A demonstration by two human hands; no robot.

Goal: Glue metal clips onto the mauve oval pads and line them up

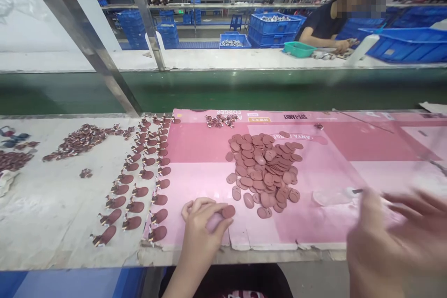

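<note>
Left hand [200, 223] rests on the near edge of the flat pink printed cardboard sheet [314, 228], grip closed on 1 small reddish-brown oval plastic piece [228, 211], pinched between thumb and fingertips just left of and below the loose pile of reddish-brown oval pieces [266, 170]. Pile sits mid-sheet, a few strays at its lower rim. Bare pink sheet lies between the pile and the left hand, and more to the right of the pile.

Right hand [398, 237] hovers at the sheet's near right corner, right of the pile, motion-blurred; fingers spread, a thin dark tool tip [358, 191] shows beside it, cannot tell whether the grip holds it. Hand is partly cut off by the frame's bottom and right edges.

Left of the pile, 3 rough rows of finished reddish-brown pieces with small dark attachments [139, 191] run along the sheet's left edge onto the grey worn worktop [52, 214]. Further left, a scattered heap of small brown parts [78, 142]; detail too small to make out. Above the pile, a small cluster of tiny parts [220, 120] near the sheet's far edge.

Beyond the sheet runs a green conveyor belt [244, 91]. A slanted metal frame post [87, 42] crosses the upper left. Across the belt, a person [323, 25] works beside blue plastic crates [274, 23].
</note>
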